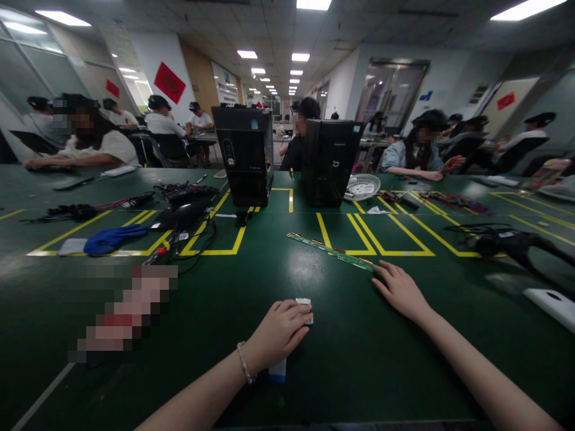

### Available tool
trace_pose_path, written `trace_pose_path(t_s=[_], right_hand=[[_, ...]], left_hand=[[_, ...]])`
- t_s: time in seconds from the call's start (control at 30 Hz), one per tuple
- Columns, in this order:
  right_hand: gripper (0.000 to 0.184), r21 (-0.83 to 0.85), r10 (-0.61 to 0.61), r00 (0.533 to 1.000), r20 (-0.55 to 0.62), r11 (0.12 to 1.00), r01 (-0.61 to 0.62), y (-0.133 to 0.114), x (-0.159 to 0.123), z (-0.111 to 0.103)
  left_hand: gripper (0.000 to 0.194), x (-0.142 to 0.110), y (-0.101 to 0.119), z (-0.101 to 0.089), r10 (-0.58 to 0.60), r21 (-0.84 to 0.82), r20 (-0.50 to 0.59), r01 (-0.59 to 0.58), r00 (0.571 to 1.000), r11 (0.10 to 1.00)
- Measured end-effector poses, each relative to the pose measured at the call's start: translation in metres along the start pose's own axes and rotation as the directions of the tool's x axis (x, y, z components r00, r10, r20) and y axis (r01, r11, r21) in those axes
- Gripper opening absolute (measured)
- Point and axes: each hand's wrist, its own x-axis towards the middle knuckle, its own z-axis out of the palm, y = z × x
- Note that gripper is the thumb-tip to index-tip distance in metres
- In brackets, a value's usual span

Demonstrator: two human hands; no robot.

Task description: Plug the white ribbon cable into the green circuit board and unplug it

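Note:
My left hand (279, 330) rests on the green table (341, 359), fingers curled over a small white and blue object (278, 369) whose upper end shows at the fingertips. My right hand (398, 288) lies flat with fingers stretched out, its fingertips touching the near end of a long thin green circuit strip (330, 250) that runs diagonally up to the left.
Two black computer towers (245, 154) (329, 160) stand ahead. Cables and black tools (179, 212) and a blue cloth (110, 238) lie at left. A white fan grille (363, 185), a black device (516, 244) and a white object (550, 306) are at right. People sit around.

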Motion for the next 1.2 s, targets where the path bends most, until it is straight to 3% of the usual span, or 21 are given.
trace_pose_path(t_s=[0.23,0.43,0.77,0.9,1.03,1.2], right_hand=[[0.058,0.109,0.001,0.999,0.036,0.994,-0.005,0.005,-0.005,0.017],[0.063,0.105,-0.027,0.997,0.070,0.994,0.020,0.011,-0.007,0.022],[0.060,0.165,-0.128,0.984,0.124,0.981,0.107,0.009,-0.002,0.015],[0.060,0.218,-0.185,0.966,0.178,0.965,0.145,-0.012,-0.003,0.003],[0.058,0.267,-0.257,0.941,0.222,0.944,0.195,-0.053,-0.007,-0.007],[0.055,0.282,-0.294,0.935,0.196,0.930,0.233,-0.104,-0.005,-0.012]], left_hand=[[0.043,0.000,0.000,-0.001,-0.037,-0.016,-0.010,0.037,0.999,0.999],[0.041,0.000,0.000,0.000,-0.053,-0.012,0.000,0.053,0.999,0.999],[0.033,-0.001,0.000,0.001,-0.020,-0.002,0.012,0.020,1.000,1.000],[0.033,-0.001,-0.002,0.003,-0.004,0.018,0.020,0.004,1.000,1.000],[0.036,0.000,-0.002,0.003,-0.003,0.028,0.031,0.002,1.000,1.000],[0.033,-0.001,0.000,0.001,0.005,0.016,0.016,-0.005,1.000,1.000]])
